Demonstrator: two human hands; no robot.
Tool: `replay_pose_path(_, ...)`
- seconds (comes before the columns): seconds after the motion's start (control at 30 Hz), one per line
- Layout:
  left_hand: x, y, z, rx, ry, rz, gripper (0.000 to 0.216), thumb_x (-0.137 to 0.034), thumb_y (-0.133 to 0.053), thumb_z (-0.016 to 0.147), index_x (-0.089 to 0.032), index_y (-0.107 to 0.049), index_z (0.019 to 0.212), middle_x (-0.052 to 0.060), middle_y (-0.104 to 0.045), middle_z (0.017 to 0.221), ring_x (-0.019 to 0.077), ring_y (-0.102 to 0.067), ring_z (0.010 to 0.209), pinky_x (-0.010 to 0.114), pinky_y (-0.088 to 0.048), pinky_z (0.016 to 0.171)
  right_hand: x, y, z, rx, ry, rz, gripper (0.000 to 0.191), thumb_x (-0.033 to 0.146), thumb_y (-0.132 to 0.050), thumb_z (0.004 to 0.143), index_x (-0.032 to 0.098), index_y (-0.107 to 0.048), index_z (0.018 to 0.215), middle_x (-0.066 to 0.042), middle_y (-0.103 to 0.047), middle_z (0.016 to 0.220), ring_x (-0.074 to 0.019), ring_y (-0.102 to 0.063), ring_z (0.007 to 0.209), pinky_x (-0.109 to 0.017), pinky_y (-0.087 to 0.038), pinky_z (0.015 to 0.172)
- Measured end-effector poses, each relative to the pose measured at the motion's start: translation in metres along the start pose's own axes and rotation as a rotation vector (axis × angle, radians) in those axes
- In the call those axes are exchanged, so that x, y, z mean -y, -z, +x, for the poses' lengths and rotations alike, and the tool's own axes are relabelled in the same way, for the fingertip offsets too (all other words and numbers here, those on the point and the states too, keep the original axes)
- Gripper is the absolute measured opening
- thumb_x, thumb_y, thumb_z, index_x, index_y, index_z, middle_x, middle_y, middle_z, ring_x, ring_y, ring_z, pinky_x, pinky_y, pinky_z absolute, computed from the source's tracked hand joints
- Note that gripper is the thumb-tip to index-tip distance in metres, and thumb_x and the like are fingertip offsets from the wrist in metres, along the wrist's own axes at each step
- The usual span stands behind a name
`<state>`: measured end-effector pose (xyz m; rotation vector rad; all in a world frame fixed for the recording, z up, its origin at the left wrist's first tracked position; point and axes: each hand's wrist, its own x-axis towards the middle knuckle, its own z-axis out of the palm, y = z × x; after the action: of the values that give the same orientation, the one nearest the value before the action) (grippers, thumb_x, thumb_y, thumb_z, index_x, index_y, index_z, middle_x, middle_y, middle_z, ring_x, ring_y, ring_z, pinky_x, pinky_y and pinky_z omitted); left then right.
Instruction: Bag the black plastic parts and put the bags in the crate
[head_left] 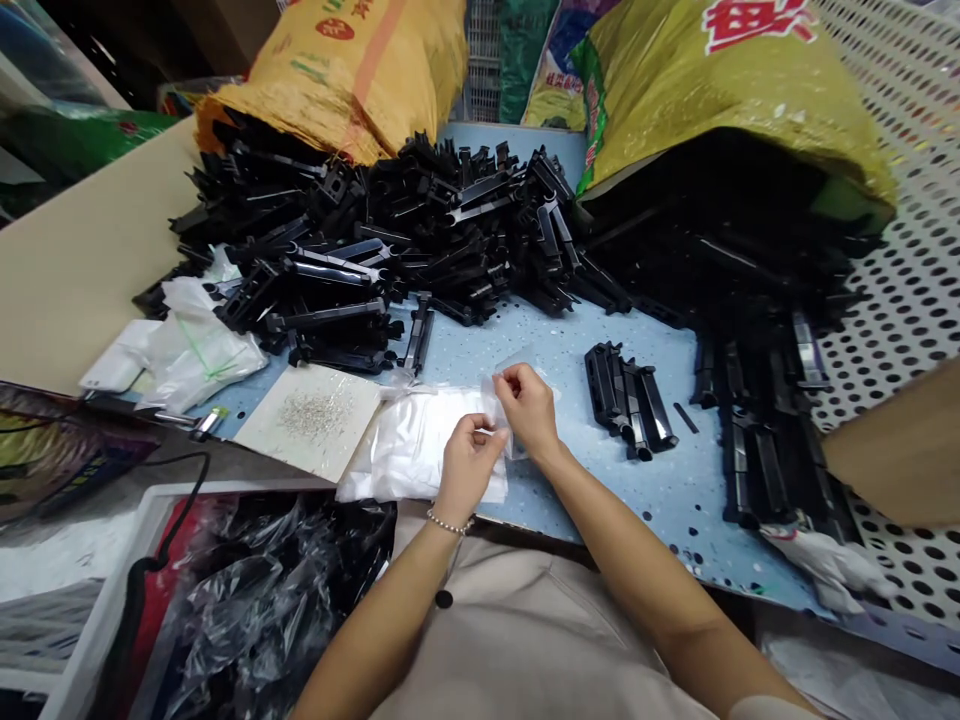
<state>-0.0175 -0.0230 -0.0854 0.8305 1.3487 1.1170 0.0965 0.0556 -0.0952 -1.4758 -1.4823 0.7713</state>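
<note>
Over a stack of clear plastic bags (pixel 416 440), both hands are close together. My right hand (pixel 531 405) is closed in a pinch on the edge of a thin clear plastic bag (pixel 495 405). Just to its left, my left hand (pixel 471 462), with a beaded bracelet at the wrist, has its fingers curled on the lower part of the same bag. Left of the stack lies a pale board (pixel 255 425) with a scatter of tiny metallic pieces (pixel 315 415). Several black plastic parts (pixel 628 400) stand in a row to the right of my hands.
A large heap of black parts (pixel 450 230) fills the back of the blue table (pixel 555 490). An orange sack (pixel 405 70) and a yellow sack (pixel 720 90) spill more parts. Below left, a white bin (pixel 157 510) holds bagged pieces.
</note>
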Motion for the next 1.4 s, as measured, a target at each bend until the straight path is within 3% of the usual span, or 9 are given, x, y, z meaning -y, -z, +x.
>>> replay_pose_path(0.2, 0.0, -0.001, 0.013, -0.074, 0.048, -0.196, 0.034, -0.042, -0.077, 0.065, -0.015, -0.057, 0.068, -0.003, -0.054, 0.062, 0.0071, -0.044, 0.055, 0.02, -0.035, 0.054, 0.002, 0.018, 0.0, 0.075, -0.003, -0.064, 0.022, 0.043, -0.054, 0.086, 0.021, -0.056, 0.086, 0.0, -0.059, 0.075, -0.0162, -0.052, 0.069, -0.028, -0.04, 0.067)
replay_pose_path(0.37, -0.004, -0.002, 0.019, -0.094, 0.006, -0.138, 0.041, -0.034, -0.084, 0.056, -0.017, -0.047, 0.061, -0.008, -0.044, 0.056, 0.0052, -0.037, 0.052, 0.019, -0.032, 0.053, 0.008, 0.036, -0.016, 0.375, -0.09, 0.124, 0.033, 0.053, -0.056, 0.083, 0.021, -0.055, 0.074, 0.002, -0.055, 0.066, -0.0142, -0.05, 0.062, -0.026, -0.039, 0.06)
replay_pose_path(0.5, -0.01, 0.004, 0.025, 0.003, -0.023, -0.164, 0.036, -0.031, -0.082, 0.06, -0.016, -0.051, 0.067, -0.004, -0.055, 0.072, 0.0067, -0.048, 0.059, 0.019, -0.038, 0.056, -0.002, 0.076, -0.004, 0.33, -0.187, 0.127, 0.04, 0.058, -0.052, 0.084, 0.02, -0.054, 0.071, 0.002, -0.052, 0.06, -0.0133, -0.048, 0.056, -0.026, -0.039, 0.056)
replay_pose_path(0.7, -0.013, 0.0, 0.032, -0.063, -0.518, 0.223, 0.014, -0.018, -0.063, 0.081, -0.02, -0.056, 0.092, 0.005, -0.061, 0.1, 0.0159, -0.062, 0.093, 0.027, -0.051, 0.076, -0.019, 0.129, 0.058, 0.117, -0.289, -0.777, 0.038, 0.047, -0.045, 0.092, 0.014, -0.064, 0.098, -0.017, -0.068, 0.099, -0.0297, -0.064, 0.09, -0.039, -0.045, 0.075)
replay_pose_path(0.83, -0.01, -0.01, 0.034, 0.039, -0.765, 0.628, 0.02, -0.011, -0.046, 0.09, -0.02, -0.063, 0.093, 0.008, -0.062, 0.107, 0.0187, -0.062, 0.103, 0.033, -0.052, 0.088, -0.015, 0.124, 0.093, 0.256, -0.305, -0.939, 0.028, 0.034, -0.061, 0.082, 0.011, -0.067, 0.097, -0.022, -0.068, 0.103, -0.0347, -0.063, 0.1, -0.04, -0.047, 0.079)
replay_pose_path(0.9, -0.007, -0.013, 0.036, 0.048, -0.768, 0.677, 0.021, -0.012, -0.049, 0.09, -0.02, -0.063, 0.102, 0.007, -0.063, 0.105, 0.0171, -0.064, 0.093, 0.032, -0.053, 0.085, -0.003, 0.136, 0.097, 0.199, -0.237, -0.897, 0.025, 0.034, -0.06, 0.084, 0.014, -0.067, 0.096, -0.017, -0.069, 0.102, -0.0315, -0.064, 0.099, -0.038, -0.047, 0.08)
replay_pose_path(1.07, -0.003, -0.03, 0.042, 0.128, -0.654, 0.637, 0.025, -0.016, -0.061, 0.085, -0.02, -0.063, 0.11, 0.007, -0.061, 0.112, 0.0085, -0.058, 0.063, 0.027, -0.054, 0.071, 0.047, 0.185, 0.046, -0.355, 0.234, -0.305, 0.031, 0.045, -0.063, 0.085, 0.024, -0.06, 0.108, -0.003, -0.065, 0.087, -0.0178, -0.062, 0.067, -0.031, -0.05, 0.059)
replay_pose_path(1.23, -0.012, -0.045, 0.045, 0.197, -0.599, 0.497, 0.041, -0.008, -0.069, 0.072, -0.02, -0.063, 0.111, 0.008, -0.06, 0.113, 0.0178, -0.062, 0.092, 0.033, -0.053, 0.086, 0.06, 0.169, -0.025, -0.227, 0.386, -0.162, 0.027, 0.039, -0.066, 0.086, 0.026, -0.058, 0.108, -0.001, -0.061, 0.087, -0.0143, -0.06, 0.062, -0.028, -0.053, 0.054)
replay_pose_path(1.4, -0.02, -0.03, 0.029, 0.259, -0.388, 0.39, 0.059, -0.014, -0.067, 0.076, -0.022, -0.051, 0.131, 0.012, -0.043, 0.139, 0.0072, -0.056, 0.064, 0.029, -0.054, 0.067, 0.026, 0.136, -0.036, 0.004, 0.641, -0.399, 0.021, 0.032, -0.063, 0.089, 0.024, -0.06, 0.108, -0.005, -0.064, 0.088, -0.0177, -0.063, 0.077, -0.029, -0.054, 0.066)
